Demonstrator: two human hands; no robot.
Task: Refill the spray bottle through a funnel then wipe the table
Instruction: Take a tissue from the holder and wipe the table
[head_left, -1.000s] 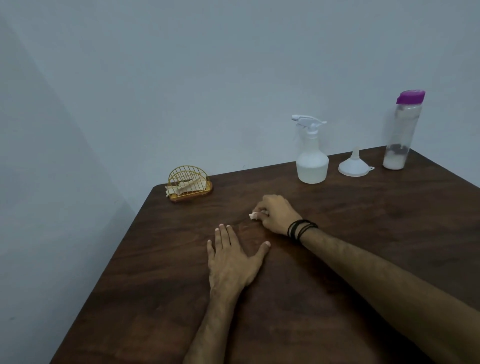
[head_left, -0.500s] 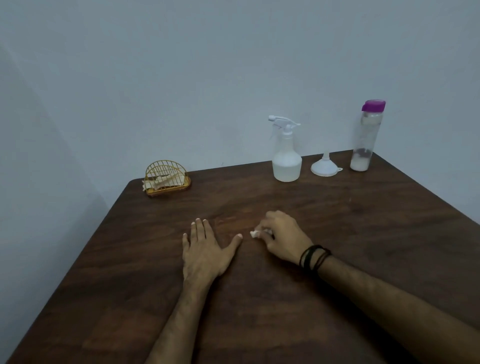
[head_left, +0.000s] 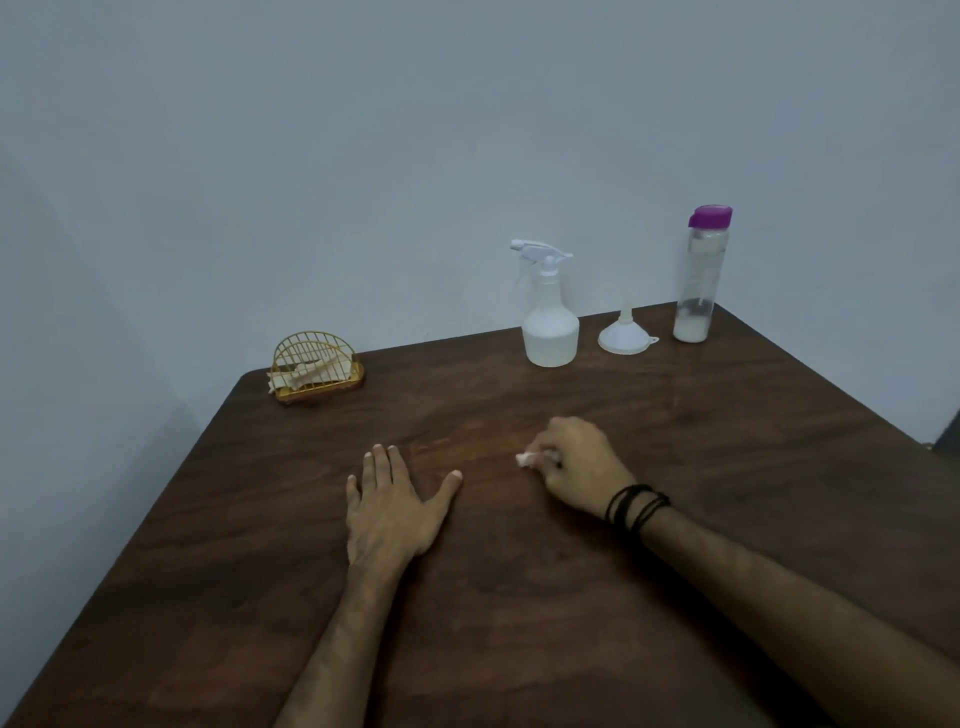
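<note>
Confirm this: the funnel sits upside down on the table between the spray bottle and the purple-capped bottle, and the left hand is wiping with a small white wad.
Wrong hand. The head view shows the right hand gripping the small white wad, while the left hand lies flat on the table. The rest holds: the funnel sits upside down between the spray bottle and the purple-capped bottle.

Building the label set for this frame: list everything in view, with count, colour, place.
table: 1, dark brown wood, fills the lower frame
spray bottle: 1, translucent white, upright at the far edge
funnel: 1, white, wide end down, right of the spray bottle
tall bottle: 1, clear with purple cap, far right corner, a little white content at the bottom
napkin holder: 1, gold wire, far left corner, pale napkins inside
tissue wad: 1, white, mid-table, pinched by the right hand
wristbands: several, black, right wrist
left hand: 1, flat on the table
right hand: 1, curled on the tissue wad
</note>
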